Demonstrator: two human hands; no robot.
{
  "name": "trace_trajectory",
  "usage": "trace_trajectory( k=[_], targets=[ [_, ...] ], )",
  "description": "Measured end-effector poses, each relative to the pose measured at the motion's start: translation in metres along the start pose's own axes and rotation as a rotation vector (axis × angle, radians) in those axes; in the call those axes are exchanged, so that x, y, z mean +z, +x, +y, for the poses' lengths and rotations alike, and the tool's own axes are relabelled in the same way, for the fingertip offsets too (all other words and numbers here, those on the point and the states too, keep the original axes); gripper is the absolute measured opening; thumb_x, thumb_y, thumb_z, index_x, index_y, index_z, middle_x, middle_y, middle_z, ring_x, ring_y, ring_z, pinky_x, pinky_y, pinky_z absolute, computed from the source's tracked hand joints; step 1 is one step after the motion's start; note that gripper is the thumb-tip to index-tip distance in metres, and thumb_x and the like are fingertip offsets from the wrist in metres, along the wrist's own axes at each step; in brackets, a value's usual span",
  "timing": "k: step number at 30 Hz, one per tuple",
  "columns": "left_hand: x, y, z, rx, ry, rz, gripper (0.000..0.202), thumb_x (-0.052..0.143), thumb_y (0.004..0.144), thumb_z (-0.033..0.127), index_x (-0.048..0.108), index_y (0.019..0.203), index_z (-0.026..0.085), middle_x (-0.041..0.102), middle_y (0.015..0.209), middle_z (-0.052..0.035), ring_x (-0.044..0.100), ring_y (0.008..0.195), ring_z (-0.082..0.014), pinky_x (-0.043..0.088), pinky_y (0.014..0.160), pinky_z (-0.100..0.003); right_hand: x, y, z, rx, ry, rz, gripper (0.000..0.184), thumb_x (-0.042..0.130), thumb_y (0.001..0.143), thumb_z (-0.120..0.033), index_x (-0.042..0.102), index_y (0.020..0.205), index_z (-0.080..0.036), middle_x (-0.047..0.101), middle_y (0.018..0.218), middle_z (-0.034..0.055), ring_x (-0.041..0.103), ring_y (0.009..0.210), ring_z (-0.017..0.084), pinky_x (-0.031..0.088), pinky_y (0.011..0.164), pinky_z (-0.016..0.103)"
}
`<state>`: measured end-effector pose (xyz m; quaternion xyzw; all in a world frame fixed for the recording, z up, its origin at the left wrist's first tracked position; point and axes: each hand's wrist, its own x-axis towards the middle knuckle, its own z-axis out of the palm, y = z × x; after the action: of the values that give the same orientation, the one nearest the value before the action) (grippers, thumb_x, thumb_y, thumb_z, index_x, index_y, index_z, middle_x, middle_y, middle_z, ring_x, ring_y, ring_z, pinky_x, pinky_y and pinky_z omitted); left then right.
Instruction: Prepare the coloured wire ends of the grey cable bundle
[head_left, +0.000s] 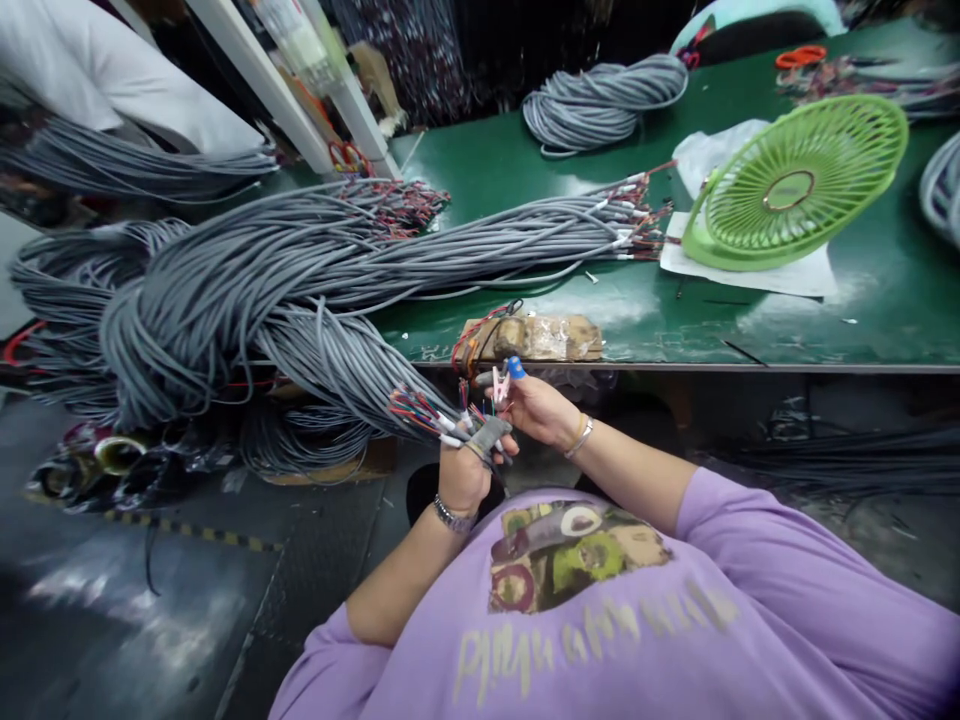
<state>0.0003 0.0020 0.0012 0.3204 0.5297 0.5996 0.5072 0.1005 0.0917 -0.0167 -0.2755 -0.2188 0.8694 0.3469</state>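
Observation:
My left hand [466,468], its thumb wrapped in grey tape, is closed around the end of a grey cable at the table's front edge. Thin coloured wires [491,408] fan out above its fingers. Close beside it, my right hand [541,408] wears a blue finger cover [515,368]. Its fingers are pinched at a small pink-and-white piece [500,386], whose exact kind is unclear. A bundle of grey cables [352,360] hangs over the edge to the left, with stripped coloured ends [416,410] next to my left hand.
A taped wooden block [559,338] with red and black wires lies at the green table's [765,330] front edge. Behind it stretch more grey cables [480,240]. A green fan [799,185] stands right, a cable coil [607,100] behind. A person in white [135,70] is at upper left.

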Motion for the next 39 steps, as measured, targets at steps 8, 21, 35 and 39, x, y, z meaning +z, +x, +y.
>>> trace_trajectory(
  k=[8, 21, 35, 39],
  targets=[
    [-0.001, 0.004, -0.007, -0.027, 0.045, -0.025, 0.022, 0.074, 0.068, 0.033, 0.066, 0.063, 0.013, 0.064, 0.05, -0.0025, 0.058, 0.043, -0.0101, 0.038, 0.04, -0.018, 0.008, 0.005, 0.003, -0.06, 0.062, 0.069, 0.052, 0.074, 0.068, -0.065, 0.059, 0.067, -0.015, 0.054, 0.059, -0.0016, 0.041, 0.052, 0.008, 0.033, 0.05, 0.024],
    [-0.008, -0.008, -0.004, 0.026, 0.037, -0.037, 0.024, 0.075, 0.07, 0.034, 0.064, 0.062, 0.014, 0.066, 0.053, -0.0028, 0.06, 0.046, -0.0112, 0.04, 0.042, -0.019, -0.003, -0.009, -0.003, 0.093, 0.05, -0.052, 0.056, 0.049, 0.085, -0.071, 0.063, 0.083, -0.016, 0.063, 0.075, 0.0038, 0.049, 0.057, 0.01, 0.043, 0.054, 0.023],
    [0.004, 0.001, -0.001, 0.012, -0.022, 0.074, 0.022, 0.074, 0.066, 0.033, 0.066, 0.062, 0.013, 0.064, 0.05, -0.0018, 0.058, 0.041, -0.0107, 0.036, 0.038, -0.018, -0.001, -0.006, 0.0, -0.017, 0.042, 0.001, 0.041, 0.065, 0.084, -0.054, 0.067, 0.08, -0.014, 0.059, 0.063, -0.0009, 0.047, 0.054, 0.008, 0.042, 0.05, 0.02],
    [0.003, 0.003, -0.005, 0.0, -0.013, 0.081, 0.022, 0.075, 0.066, 0.033, 0.064, 0.064, 0.013, 0.064, 0.05, -0.0016, 0.061, 0.044, -0.0121, 0.036, 0.038, -0.018, 0.001, -0.001, 0.002, -0.026, 0.088, -0.022, 0.042, 0.067, 0.082, -0.056, 0.063, 0.074, -0.015, 0.055, 0.056, -0.0025, 0.044, 0.051, 0.008, 0.04, 0.049, 0.021]
  ],
)
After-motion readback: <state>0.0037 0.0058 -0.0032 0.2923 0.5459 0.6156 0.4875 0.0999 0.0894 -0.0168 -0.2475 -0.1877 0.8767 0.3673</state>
